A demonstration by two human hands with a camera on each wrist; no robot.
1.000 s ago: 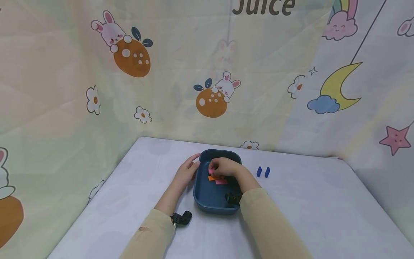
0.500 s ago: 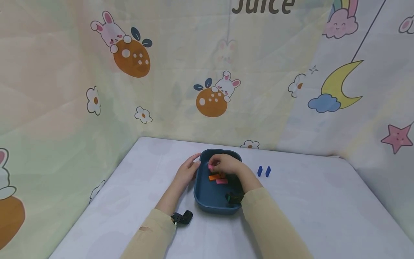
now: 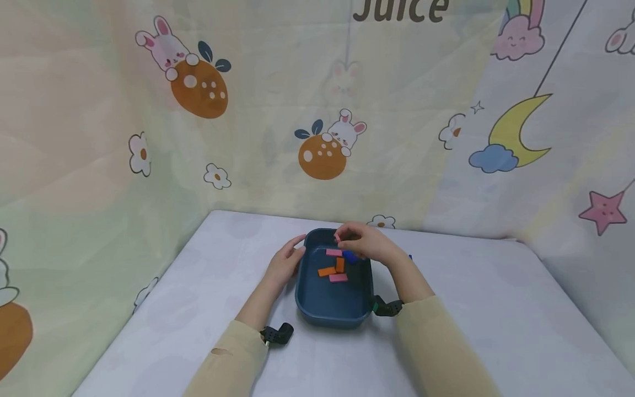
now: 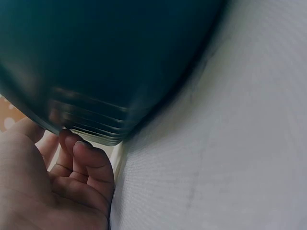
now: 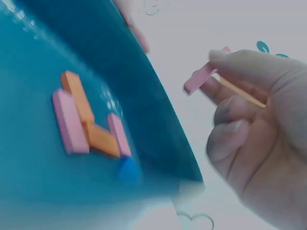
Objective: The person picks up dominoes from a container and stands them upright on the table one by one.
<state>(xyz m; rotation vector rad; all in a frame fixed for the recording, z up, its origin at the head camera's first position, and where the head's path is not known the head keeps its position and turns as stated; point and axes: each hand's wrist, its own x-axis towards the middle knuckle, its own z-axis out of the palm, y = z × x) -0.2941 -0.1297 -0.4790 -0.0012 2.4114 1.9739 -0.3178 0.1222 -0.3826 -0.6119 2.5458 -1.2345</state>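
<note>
In the head view, a dark blue plastic bin [image 3: 331, 311] stands on the table. My left hand [image 3: 285, 263] rests against its far left side, and in the left wrist view the loosely bent fingertips [image 4: 91, 153] touch the bin's wall. My right hand [image 3: 369, 242] is over the bin's far right corner. Between thumb and fingers it pinches a small pink block [image 5: 199, 79]. Inside the bin lie two orange blocks [image 3: 326, 272], two pink blocks [image 3: 338, 278] and something blue [image 3: 351, 257], partly hidden beneath the right hand.
A sliver of a blue block [image 3: 410, 257] shows on the white table [image 3: 496, 309] behind the right forearm, which hides the rest there. A printed cloth backdrop [image 3: 268, 110] rises behind the table. Each wrist wears a small black camera [image 3: 389, 306].
My right hand has lifted from inside the bin toward its far right corner, carrying the pink block, and uncovers blocks in the bin. The left hand has stayed in place.
</note>
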